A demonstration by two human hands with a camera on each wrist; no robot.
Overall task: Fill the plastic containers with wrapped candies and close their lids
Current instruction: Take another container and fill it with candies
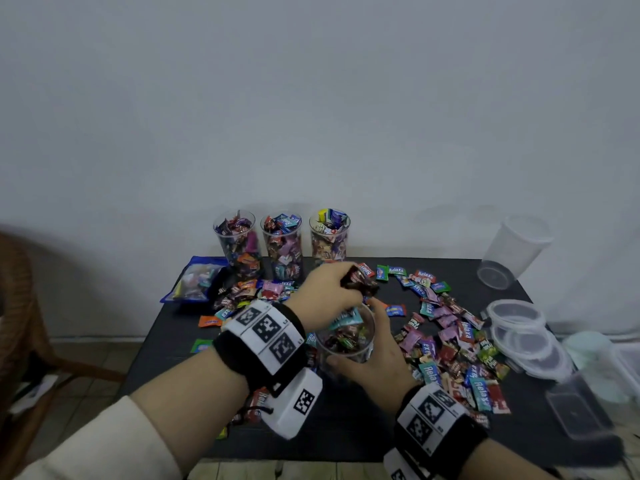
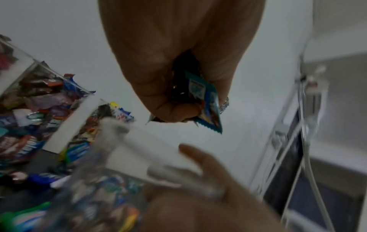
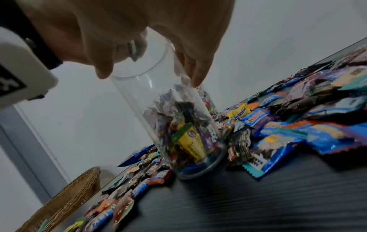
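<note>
A tall clear plastic container [image 1: 341, 327] [image 3: 178, 125], about a third full of wrapped candies, stands upright on the black table [image 1: 346, 434]. My right hand [image 1: 356, 341] grips its upper wall, thumb on the near side, fingers [image 3: 195, 75] on the far side. My left hand [image 1: 346, 282] [image 2: 184, 108] hovers just above the container's open mouth. It clutches a small bunch of candies [image 1: 360, 280], dark wrappers and a blue one [image 2: 206, 102]. Loose candies [image 1: 460, 344] [image 3: 298, 125] are heaped around the container on both sides.
Three full, lidless containers [image 1: 282, 247] line the back edge. An empty container [image 1: 512, 254] leans at the back right, with stacked round lids [image 1: 516, 315] and rectangular tubs [image 1: 581, 410] nearer. A blue candy bag [image 1: 197, 282] lies back left. A wicker chair [image 1: 14, 306] stands left.
</note>
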